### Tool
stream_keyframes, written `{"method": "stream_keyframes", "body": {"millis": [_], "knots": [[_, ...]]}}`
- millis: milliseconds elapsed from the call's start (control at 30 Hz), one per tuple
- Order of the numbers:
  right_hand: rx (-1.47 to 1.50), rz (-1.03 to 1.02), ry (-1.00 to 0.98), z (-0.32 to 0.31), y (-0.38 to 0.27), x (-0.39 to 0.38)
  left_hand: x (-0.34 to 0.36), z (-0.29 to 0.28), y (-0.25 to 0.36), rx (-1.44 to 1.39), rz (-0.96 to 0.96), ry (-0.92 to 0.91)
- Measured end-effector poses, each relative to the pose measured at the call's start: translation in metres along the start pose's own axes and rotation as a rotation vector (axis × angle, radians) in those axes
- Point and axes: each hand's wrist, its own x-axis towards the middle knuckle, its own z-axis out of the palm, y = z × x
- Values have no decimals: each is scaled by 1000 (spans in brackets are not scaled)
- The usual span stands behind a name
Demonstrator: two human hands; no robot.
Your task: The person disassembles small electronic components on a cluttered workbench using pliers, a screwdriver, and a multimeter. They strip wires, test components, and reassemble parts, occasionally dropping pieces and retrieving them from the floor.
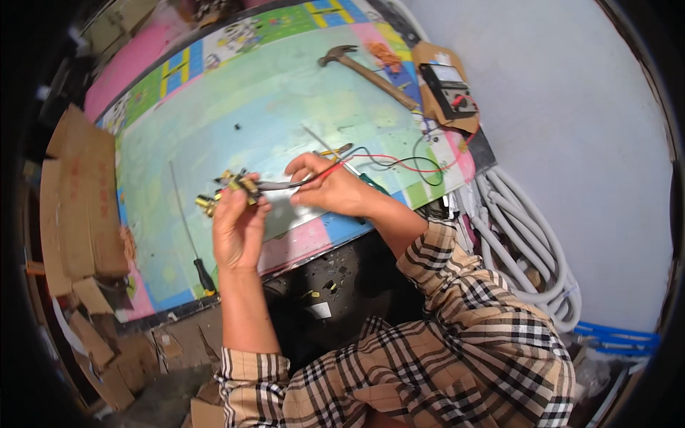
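Claw hammer (378,83) lying on desk (160,153), far right; orange tangle (385,55) beside it. Long thin screwdriver (204,274), dark handle toward near edge, left. Brown cardboard box (85,207) left of desk. Grey hose (531,248) coiled at right, by pale wall (571,107).

Through the feed I'm counting two hands, left hand (239,230) and right hand (334,191); one table (275,93); one hammer (374,81) and one meter (448,89), far right; two leads, a red lead (419,170) and a black lead (428,183); two screwdrivers, a black screwdriver (203,274) left and a green screwdriver (373,185) right. The brass parts (251,187) are blurring beyond my count.
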Motion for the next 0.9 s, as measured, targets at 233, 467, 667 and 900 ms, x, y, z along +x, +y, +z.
{"method": "stream_keyframes", "body": {"millis": [233,467,667,900], "knots": [[-832,-171,1576,-198,68,-7,6,30,-36,-34,-118,-116],[-1048,299,1458,-307,86,-58,-7,45,-54,19,-265,-85],[-1098,523,747,-345,78,-56,-11,19,-32,132,-395,-88],[-807,549,882,-288,73,-56,-43,-34,-34,175,-500,-270]]}}
